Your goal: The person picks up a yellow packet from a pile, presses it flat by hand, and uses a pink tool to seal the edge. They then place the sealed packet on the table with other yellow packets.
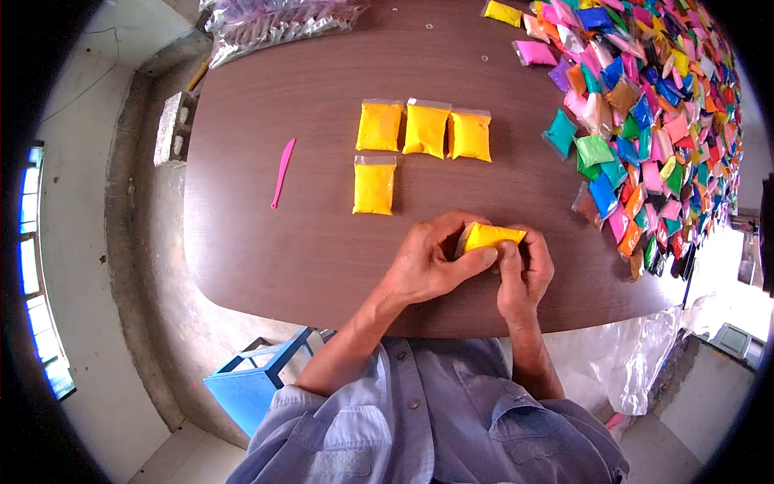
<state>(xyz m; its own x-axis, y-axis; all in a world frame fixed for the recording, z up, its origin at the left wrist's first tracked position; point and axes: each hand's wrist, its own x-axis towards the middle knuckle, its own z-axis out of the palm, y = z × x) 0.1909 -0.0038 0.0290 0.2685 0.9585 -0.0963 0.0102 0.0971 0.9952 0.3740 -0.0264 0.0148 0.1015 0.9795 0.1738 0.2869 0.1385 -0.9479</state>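
Between my two hands, just over the table's front part, is a small yellow packet [493, 235] in clear plastic. My left hand [431, 260] grips its left end, thumb across the front. On the other end, my right hand [526, 270] pinches it with thumb and fingers. Beyond my hands lie more yellow packets: a row of three, with the left packet [379, 127], the middle packet [426, 129] and the right packet [470, 135], plus a single packet [374, 187] below the left one. A pink plastic knife [283, 173] rests farther left.
A large heap of small coloured packets [645, 137] covers the table's right side. Clear plastic bags [274, 28] lie at the far left edge of the brown table [242, 242]. A blue stool [254, 379] stands on the floor to the left.
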